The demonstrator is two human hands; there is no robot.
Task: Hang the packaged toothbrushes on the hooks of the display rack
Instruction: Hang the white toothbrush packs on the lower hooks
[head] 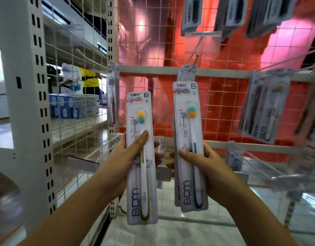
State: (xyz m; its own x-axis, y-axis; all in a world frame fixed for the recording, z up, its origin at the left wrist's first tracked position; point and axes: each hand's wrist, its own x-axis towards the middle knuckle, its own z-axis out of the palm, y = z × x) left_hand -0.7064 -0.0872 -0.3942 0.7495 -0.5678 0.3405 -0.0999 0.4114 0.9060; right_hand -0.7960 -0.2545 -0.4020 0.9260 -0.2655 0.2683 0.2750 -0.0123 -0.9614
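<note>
A white wire-grid display rack (171,50) fills the view ahead, with red sheeting glowing behind its mesh. To the left stands a white slotted upright (27,103) carrying wire shelves, and on one of them sit stacked blue and white boxes (71,108). Packaged toothbrushes (263,103) already hang in a bunch on a hook at the right of the rack, and darker packs (231,13) hang from hooks higher up, blurred. A clear price-tag holder (202,41) sits on the end of a long hook (194,61) near the middle; a pack looks to be hanging on that hook, its top just showing behind the right-hand pack.

In front of the rack, the person holds two packs upright, side by side and slightly apart. The left hand (124,162) grips a toothbrush pack (141,157) with a yellow-green handle, thumb laid across its front and fingers curled round behind. The right hand (202,162) grips another toothbrush pack (188,142) with a dark teal handle, thumb pressed on the front; a second card edge shows behind it. This right pack is held higher, its top just below the long hook. Neither held pack is on a hook yet.
</note>
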